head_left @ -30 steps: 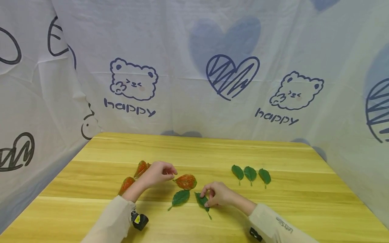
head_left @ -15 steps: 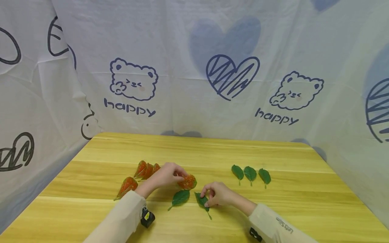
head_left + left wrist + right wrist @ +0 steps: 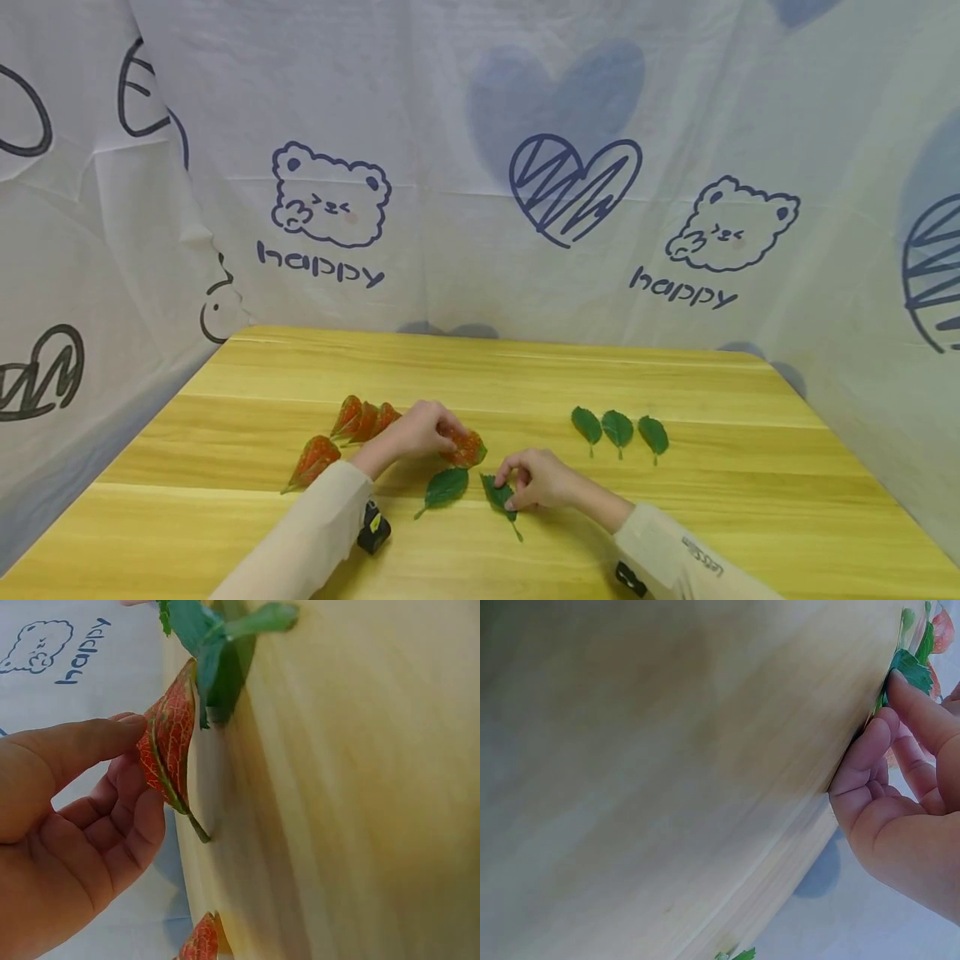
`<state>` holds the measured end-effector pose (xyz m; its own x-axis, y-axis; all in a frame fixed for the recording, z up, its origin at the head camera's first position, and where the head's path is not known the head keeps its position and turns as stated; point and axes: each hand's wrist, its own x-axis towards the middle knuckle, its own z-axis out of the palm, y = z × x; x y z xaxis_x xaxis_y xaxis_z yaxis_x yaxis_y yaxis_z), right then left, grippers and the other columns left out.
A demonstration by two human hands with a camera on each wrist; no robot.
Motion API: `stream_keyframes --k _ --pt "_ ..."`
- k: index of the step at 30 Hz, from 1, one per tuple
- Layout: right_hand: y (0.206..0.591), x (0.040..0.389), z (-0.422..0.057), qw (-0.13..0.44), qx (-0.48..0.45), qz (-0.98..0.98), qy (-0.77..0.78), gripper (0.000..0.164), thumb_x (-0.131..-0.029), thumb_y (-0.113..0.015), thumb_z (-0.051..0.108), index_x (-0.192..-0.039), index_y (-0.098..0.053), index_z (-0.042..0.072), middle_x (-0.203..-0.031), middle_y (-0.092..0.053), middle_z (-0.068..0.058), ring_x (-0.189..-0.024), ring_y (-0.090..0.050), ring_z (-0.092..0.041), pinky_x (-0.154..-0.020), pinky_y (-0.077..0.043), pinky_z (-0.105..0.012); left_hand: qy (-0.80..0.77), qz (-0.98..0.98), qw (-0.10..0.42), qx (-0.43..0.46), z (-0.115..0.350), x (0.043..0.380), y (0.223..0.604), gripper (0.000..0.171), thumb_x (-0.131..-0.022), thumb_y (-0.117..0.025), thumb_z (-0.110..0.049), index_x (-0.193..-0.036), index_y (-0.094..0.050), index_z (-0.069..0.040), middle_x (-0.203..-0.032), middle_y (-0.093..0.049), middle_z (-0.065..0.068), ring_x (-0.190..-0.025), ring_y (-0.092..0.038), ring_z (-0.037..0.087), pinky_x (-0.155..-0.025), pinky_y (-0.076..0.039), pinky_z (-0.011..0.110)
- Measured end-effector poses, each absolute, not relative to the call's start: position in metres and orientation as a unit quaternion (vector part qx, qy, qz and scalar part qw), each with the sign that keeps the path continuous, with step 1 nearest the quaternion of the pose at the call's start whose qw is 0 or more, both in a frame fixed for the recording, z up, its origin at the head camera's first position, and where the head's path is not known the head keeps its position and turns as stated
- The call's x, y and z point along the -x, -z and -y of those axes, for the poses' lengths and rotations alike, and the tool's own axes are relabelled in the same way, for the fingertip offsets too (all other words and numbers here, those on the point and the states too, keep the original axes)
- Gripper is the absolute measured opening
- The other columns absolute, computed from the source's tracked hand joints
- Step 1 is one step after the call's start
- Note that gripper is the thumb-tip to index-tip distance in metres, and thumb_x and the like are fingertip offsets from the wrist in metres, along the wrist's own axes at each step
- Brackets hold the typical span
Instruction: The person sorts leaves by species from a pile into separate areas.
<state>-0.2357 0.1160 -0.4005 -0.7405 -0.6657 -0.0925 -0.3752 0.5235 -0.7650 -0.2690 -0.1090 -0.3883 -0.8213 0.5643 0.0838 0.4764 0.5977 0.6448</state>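
My left hand [image 3: 420,429] pinches a red-orange leaf [image 3: 469,450] by its edge between thumb and fingers. In the left wrist view this veined leaf [image 3: 169,735] stands tilted over the wood, its short stem pointing down. My right hand [image 3: 542,478] has thumb and index finger on a green leaf [image 3: 495,493] just right of the middle. The right wrist view shows them at the edge of that leaf [image 3: 912,669]. Between the hands lies another green leaf [image 3: 446,487], close below the red-orange one and untouched.
A row of red-orange leaves [image 3: 349,417] lies on the left, partly behind the left hand, with a separate red-orange leaf [image 3: 315,460] nearer. Three green leaves [image 3: 617,428] lie apart at the right. A printed white cloth [image 3: 450,275] hangs behind the wooden table [image 3: 487,383].
My left hand has moved right onto the central red-orange leaf and taken hold of it, uncovering red-orange leaves on the left. The right hand has stayed on its green leaf.
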Motion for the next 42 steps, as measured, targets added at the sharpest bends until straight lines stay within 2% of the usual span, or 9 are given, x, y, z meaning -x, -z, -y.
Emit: stream_keyframes --k 5,19,27,35,42 --pt "0.402 0.237 -0.116 0.189 0.306 -0.854 0.375 0.017 -0.073 -0.069 -0.004 -0.089 -0.063 0.001 -0.052 -0.047 0.003 -0.041 -0.041 -0.006 -0.039 -0.036 -0.018 -0.344 -0.893 0.077 -0.281 0.110 0.273 0.391 0.019 -0.076 -0.064 0.005 -0.094 -0.069 0.001 -0.059 -0.059 0.002 -0.049 -0.045 0.007 -0.046 -0.037 0.020" --pt "0.401 0.236 -0.116 0.195 0.293 -0.856 0.379 0.017 -0.074 -0.068 -0.005 -0.089 -0.064 0.001 -0.053 -0.050 0.002 -0.044 -0.044 -0.008 -0.042 -0.038 -0.020 -0.348 -0.897 0.097 -0.255 0.110 0.281 0.396 0.020 -0.073 -0.067 0.007 -0.091 -0.071 -0.001 -0.060 -0.057 0.000 -0.051 -0.045 0.007 -0.047 -0.038 0.020" --pt "0.398 0.235 -0.117 0.196 0.285 -0.855 0.387 0.011 -0.078 -0.065 -0.002 -0.089 -0.065 0.000 -0.052 -0.049 0.001 -0.043 -0.043 -0.008 -0.041 -0.037 -0.020 -0.347 -0.901 0.109 -0.237 0.107 0.282 0.397 0.020 -0.072 -0.069 0.007 -0.090 -0.071 -0.002 -0.062 -0.059 0.000 -0.052 -0.045 0.007 -0.048 -0.038 0.019" --pt "0.391 0.232 -0.114 0.166 0.269 -0.850 0.421 0.010 -0.083 -0.061 0.005 -0.091 -0.065 0.000 -0.057 -0.054 -0.006 -0.043 -0.046 -0.010 -0.040 -0.036 -0.020 -0.352 -0.901 0.120 -0.223 0.107 0.283 0.400 0.021 -0.073 -0.068 0.007 -0.090 -0.072 -0.003 -0.058 -0.057 -0.002 -0.049 -0.043 0.006 -0.046 -0.036 0.018" --pt "0.388 0.226 -0.104 0.210 0.244 -0.810 0.490 0.018 -0.085 -0.059 0.007 -0.098 -0.063 -0.005 -0.063 -0.054 -0.004 -0.043 -0.046 -0.007 -0.041 -0.037 -0.018 -0.360 -0.897 0.123 -0.225 0.108 0.280 0.398 0.021 -0.073 -0.066 0.009 -0.091 -0.071 0.000 -0.056 -0.057 0.000 -0.047 -0.041 0.006 -0.045 -0.034 0.018"
